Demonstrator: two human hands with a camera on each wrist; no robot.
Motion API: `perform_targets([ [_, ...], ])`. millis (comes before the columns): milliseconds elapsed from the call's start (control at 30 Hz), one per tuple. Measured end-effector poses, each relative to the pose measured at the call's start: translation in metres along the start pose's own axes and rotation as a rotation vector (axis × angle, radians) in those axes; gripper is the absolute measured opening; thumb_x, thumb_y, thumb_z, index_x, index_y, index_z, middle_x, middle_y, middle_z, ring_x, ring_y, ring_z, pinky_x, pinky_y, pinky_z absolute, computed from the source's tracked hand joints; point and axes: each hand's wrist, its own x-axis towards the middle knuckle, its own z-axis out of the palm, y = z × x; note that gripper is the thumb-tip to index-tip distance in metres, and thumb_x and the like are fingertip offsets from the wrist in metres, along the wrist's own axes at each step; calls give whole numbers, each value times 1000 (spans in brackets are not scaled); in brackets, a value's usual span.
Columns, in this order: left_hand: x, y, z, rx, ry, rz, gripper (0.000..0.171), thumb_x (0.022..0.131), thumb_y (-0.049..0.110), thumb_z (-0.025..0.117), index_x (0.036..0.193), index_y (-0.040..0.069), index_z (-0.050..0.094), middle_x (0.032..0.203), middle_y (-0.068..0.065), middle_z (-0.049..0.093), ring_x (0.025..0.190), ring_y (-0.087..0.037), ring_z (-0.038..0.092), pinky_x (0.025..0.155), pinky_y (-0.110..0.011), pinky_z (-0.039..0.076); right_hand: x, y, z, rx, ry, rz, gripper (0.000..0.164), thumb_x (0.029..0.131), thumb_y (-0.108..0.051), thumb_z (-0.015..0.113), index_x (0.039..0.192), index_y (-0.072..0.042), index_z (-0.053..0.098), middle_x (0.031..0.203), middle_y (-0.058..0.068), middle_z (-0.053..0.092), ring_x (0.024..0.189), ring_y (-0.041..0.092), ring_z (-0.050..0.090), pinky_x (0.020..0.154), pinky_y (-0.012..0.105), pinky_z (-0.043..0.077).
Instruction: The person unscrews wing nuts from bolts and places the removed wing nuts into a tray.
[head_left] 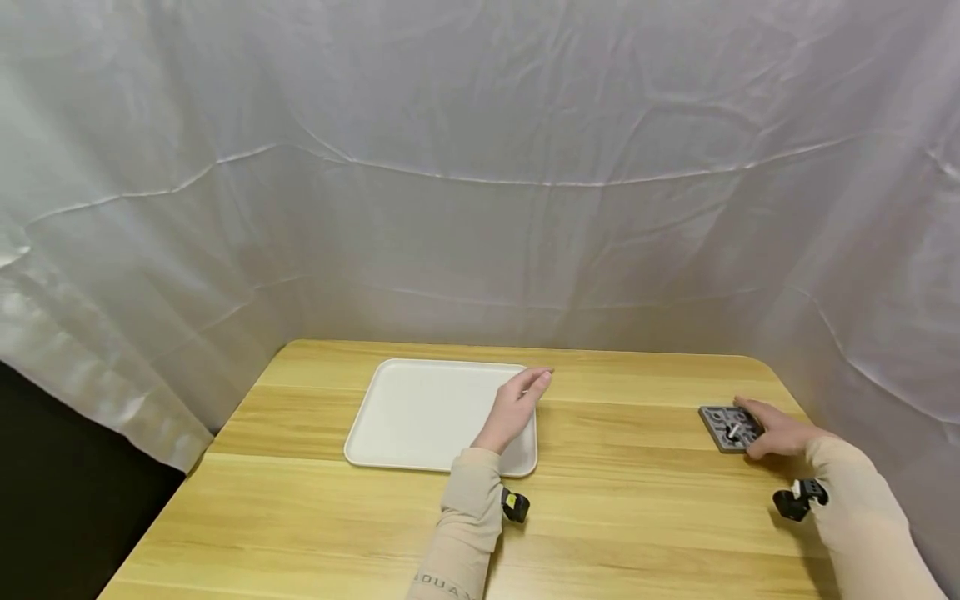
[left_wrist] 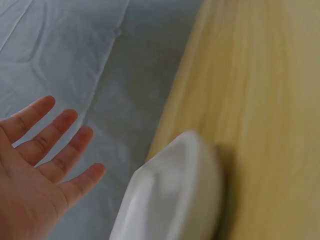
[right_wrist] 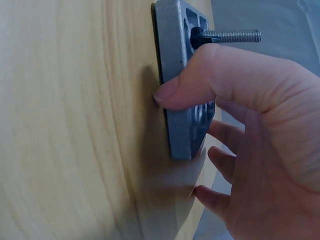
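Note:
At the table's right side lies a square grey metal plate (head_left: 723, 429) with recesses in its upper face and a threaded stud (right_wrist: 235, 36) standing up from it. My right hand (head_left: 780, 433) grips this plate, the thumb pressed on its near side and fingers reaching over toward the far side. Those fingers are partly hidden in the right wrist view. Over the right edge of a white tray (head_left: 420, 417) hovers my left hand (head_left: 513, 408). Its fingers are straight and spread in the left wrist view, holding nothing.
The wooden table (head_left: 615, 517) has a rounded far right corner. A pale curtain (head_left: 525, 250) hangs behind it and along both sides. A dark area (head_left: 67, 492) shows beyond the left edge. Each sleeve carries a small black wrist camera (head_left: 515, 506).

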Motion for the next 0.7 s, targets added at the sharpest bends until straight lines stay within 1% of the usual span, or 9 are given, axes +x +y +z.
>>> perform_targets([
  [67, -2, 0, 6, -14, -13, -13, 49, 102, 46, 43, 132, 11, 60, 134, -8, 61, 126, -26, 56, 107, -42, 44, 0, -1, -2, -22, -1, 7, 92, 62, -8, 70, 139, 19, 28, 136, 47, 29, 117, 55, 36, 96, 66, 34],
  [167, -3, -3, 14, -22, -27, -15, 49, 102, 47, 43, 131, 12, 60, 133, -6, 63, 124, -24, 57, 106, -40, 45, 0, -3, -4, -51, 11, 19, 87, 63, -10, 72, 135, 18, 33, 131, 45, 35, 111, 51, 42, 92, 58, 40],
  [267, -3, -4, 19, -16, -36, -6, 47, 102, 44, 43, 131, 11, 60, 133, -7, 63, 124, -23, 58, 107, -39, 45, 0, -5, -5, -100, 50, 21, 82, 63, -13, 74, 131, 17, 39, 125, 42, 43, 106, 47, 47, 87, 50, 43],
  [367, -4, -5, 22, -9, -42, -1, 46, 103, 42, 43, 130, 10, 61, 133, -8, 63, 125, -24, 58, 107, -39, 45, 0, -6, -4, -152, 96, 27, 78, 63, -19, 77, 124, 17, 44, 118, 40, 46, 101, 44, 49, 82, 44, 44],
  [533, -6, -8, 24, 8, -46, 9, 46, 103, 43, 43, 129, 10, 62, 132, -8, 63, 123, -24, 59, 105, -38, 46, -1, -6, 2, -187, 156, 59, 83, 63, -28, 81, 121, 21, 45, 112, 40, 45, 94, 40, 48, 77, 41, 44],
  [700, -7, -7, 24, 6, -44, 3, 45, 103, 42, 44, 128, 10, 62, 131, -8, 64, 122, -24, 59, 105, -38, 46, -3, -7, 5, -216, 203, 86, 87, 66, -34, 81, 122, 22, 44, 108, 38, 47, 91, 38, 49, 76, 43, 44],
])
